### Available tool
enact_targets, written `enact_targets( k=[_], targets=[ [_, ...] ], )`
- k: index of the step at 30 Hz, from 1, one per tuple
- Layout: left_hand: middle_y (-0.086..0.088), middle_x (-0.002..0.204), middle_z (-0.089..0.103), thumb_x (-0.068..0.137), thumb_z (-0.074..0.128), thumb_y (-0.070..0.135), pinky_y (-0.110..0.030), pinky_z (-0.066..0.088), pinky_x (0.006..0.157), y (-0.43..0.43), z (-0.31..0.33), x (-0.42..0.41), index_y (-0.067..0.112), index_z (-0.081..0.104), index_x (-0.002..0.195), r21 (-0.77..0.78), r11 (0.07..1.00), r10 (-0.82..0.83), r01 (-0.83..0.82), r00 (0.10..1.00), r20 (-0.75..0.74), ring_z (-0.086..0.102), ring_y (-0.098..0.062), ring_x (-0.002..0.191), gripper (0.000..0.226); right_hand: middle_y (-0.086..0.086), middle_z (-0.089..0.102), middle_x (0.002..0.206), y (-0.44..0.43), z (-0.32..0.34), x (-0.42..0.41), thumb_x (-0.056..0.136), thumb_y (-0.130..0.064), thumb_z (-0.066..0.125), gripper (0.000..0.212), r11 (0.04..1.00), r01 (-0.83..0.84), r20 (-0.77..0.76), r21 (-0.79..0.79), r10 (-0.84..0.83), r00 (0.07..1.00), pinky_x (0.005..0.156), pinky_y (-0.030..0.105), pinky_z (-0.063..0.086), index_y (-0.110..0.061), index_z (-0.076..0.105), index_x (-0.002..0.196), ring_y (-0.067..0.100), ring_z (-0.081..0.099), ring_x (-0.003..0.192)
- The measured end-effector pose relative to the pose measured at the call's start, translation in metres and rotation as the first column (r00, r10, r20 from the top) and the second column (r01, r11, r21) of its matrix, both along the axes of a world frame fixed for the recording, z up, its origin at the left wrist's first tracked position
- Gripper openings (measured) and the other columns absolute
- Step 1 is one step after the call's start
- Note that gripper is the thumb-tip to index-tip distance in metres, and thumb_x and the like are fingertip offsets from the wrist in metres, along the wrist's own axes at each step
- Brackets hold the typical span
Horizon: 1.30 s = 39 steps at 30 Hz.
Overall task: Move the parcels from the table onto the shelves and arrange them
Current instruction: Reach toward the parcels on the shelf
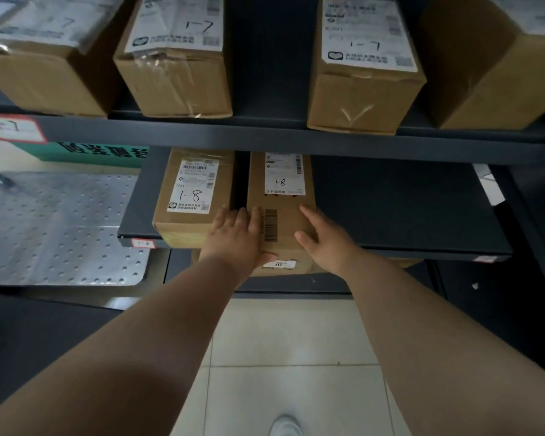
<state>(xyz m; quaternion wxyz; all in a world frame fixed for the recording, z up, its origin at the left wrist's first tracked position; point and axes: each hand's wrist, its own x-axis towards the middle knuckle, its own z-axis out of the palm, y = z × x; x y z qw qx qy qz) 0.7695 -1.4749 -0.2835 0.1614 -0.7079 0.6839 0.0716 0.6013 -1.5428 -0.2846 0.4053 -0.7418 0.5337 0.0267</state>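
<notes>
Pressing on the long parcel (280, 221), your left hand (238, 237) lay flat along its top left edge, fingers straight and together, the thumb down at the box's near end. Your right hand (323, 239) was spread open too, its fingers straight, the palm set against the parcel's right side near the top edge; neither hand curled round the box. The long parcel lay lengthwise on the lower shelf (390, 209), its near end sticking out past the shelf's front lip, a barcode printed on its top and a white label (284, 174) farther back with "1-8" written on it upside down to you. Just to its left, with a narrow dark gap between them, sat a second parcel (191, 199), also marked "1-8". A small tag (143, 243) was stuck on the shelf's front edge below that one. On the upper shelf (296, 135) stood four bigger cartons (177, 58), the middle two clearly marked "1-7", and a red-edged tag (15, 129) sat on that shelf's front at the left. A perforated metal surface (60, 228) lay off to your left, and the pale tiled floor (296, 357) and the toe of your shoe (285, 427) showed below your forearms.
</notes>
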Motion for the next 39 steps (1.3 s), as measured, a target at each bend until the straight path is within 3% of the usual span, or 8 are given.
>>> enact_targets(
  k=[4, 8, 11, 13, 17, 21, 32, 39],
  targets=[
    [-0.013, 0.16, -0.015, 0.092, 0.022, 0.068, -0.039, -0.002, 0.119, -0.007, -0.009, 0.0, 0.004, -0.013, 0.151, -0.041, 0.999, 0.01, -0.011, 1.0, -0.012, -0.007, -0.026, 0.149, 0.094, -0.007, -0.018, 0.16, -0.004, -0.007, 0.002, 0.093, -0.055, 0.047, 0.079, 0.996, -0.092, -0.078, -0.01, 0.091, 0.993, 0.116, 0.042, 0.023, -0.039, -0.004, 0.152, 0.022, 0.01, 0.148],
    [-0.012, 0.16, -0.014, 0.093, 0.018, 0.067, -0.038, -0.004, 0.119, -0.016, -0.013, 0.002, 0.004, -0.013, 0.15, -0.044, 0.999, 0.024, -0.023, 1.0, 0.019, -0.008, -0.024, 0.149, 0.091, -0.011, -0.031, 0.155, -0.007, -0.009, -0.003, 0.085, -0.054, 0.062, 0.097, 0.981, -0.189, -0.173, -0.049, 0.178, 0.969, 0.114, 0.041, 0.031, -0.044, -0.011, 0.149, 0.024, 0.017, 0.146],
    [-0.011, 0.161, -0.013, 0.094, 0.015, 0.067, -0.04, -0.007, 0.118, -0.022, -0.011, 0.003, 0.006, -0.013, 0.151, -0.043, 0.999, 0.017, -0.014, 0.997, 0.078, -0.007, -0.024, 0.149, 0.088, -0.008, -0.027, 0.157, -0.011, -0.008, 0.002, 0.096, -0.038, 0.053, 0.083, 0.971, -0.205, -0.249, -0.126, 0.169, 0.954, 0.104, 0.039, 0.043, -0.042, -0.009, 0.15, 0.025, 0.032, 0.138],
    [-0.01, 0.161, -0.013, 0.094, 0.011, 0.065, -0.041, -0.009, 0.117, -0.022, -0.009, 0.004, 0.008, -0.014, 0.151, -0.042, 0.999, 0.012, -0.008, 0.994, 0.107, -0.008, -0.024, 0.149, 0.085, -0.005, -0.027, 0.158, -0.009, -0.006, 0.007, 0.098, -0.038, 0.048, 0.078, 0.955, -0.243, -0.327, -0.17, 0.178, 0.928, 0.103, 0.039, 0.042, -0.04, -0.01, 0.151, 0.027, 0.028, 0.14],
    [-0.007, 0.161, -0.012, 0.097, 0.009, 0.059, -0.042, -0.011, 0.117, -0.011, 0.001, 0.003, 0.012, -0.015, 0.151, -0.032, 0.999, -0.007, 0.01, 0.996, 0.091, -0.011, -0.022, 0.148, 0.075, 0.003, -0.029, 0.157, 0.001, 0.001, 0.008, 0.101, -0.04, 0.041, 0.072, 0.915, -0.345, -0.463, -0.21, 0.218, 0.859, 0.119, 0.042, 0.015, -0.035, -0.009, 0.152, 0.025, -0.008, 0.149],
    [-0.007, 0.162, -0.011, 0.098, 0.008, 0.058, -0.044, -0.008, 0.12, 0.008, 0.025, 0.001, 0.015, -0.014, 0.152, -0.036, 0.998, -0.04, 0.042, 0.997, 0.064, -0.01, -0.022, 0.148, 0.073, 0.005, -0.026, 0.158, 0.022, 0.027, 0.007, 0.101, -0.035, 0.042, 0.07, 0.873, -0.427, -0.475, -0.236, 0.28, 0.834, 0.119, 0.039, 0.003, -0.034, -0.005, 0.153, 0.023, -0.014, 0.148],
    [-0.001, 0.162, -0.008, 0.099, 0.013, 0.055, -0.042, -0.005, 0.12, 0.09, 0.145, -0.018, 0.019, -0.008, 0.153, -0.038, 0.979, -0.201, 0.2, 0.979, -0.019, -0.011, -0.018, 0.148, 0.068, 0.001, -0.004, 0.163, 0.126, 0.148, -0.015, 0.102, -0.04, 0.037, 0.064, 0.888, -0.381, -0.509, -0.257, 0.21, 0.834, 0.12, 0.037, 0.005, -0.029, 0.002, 0.154, 0.021, -0.006, 0.149],
    [-0.003, 0.162, 0.011, 0.1, 0.02, 0.051, -0.045, 0.004, 0.12, 0.141, 0.227, -0.071, 0.021, 0.006, 0.154, -0.093, 0.894, -0.44, 0.438, 0.898, -0.001, 0.003, -0.02, 0.149, 0.063, -0.002, 0.009, 0.162, 0.212, 0.234, -0.076, 0.102, -0.042, 0.034, 0.061, 0.931, -0.176, -0.473, -0.32, 0.004, 0.881, 0.12, 0.035, 0.006, -0.026, 0.008, 0.154, 0.017, 0.003, 0.149]
  ],
)
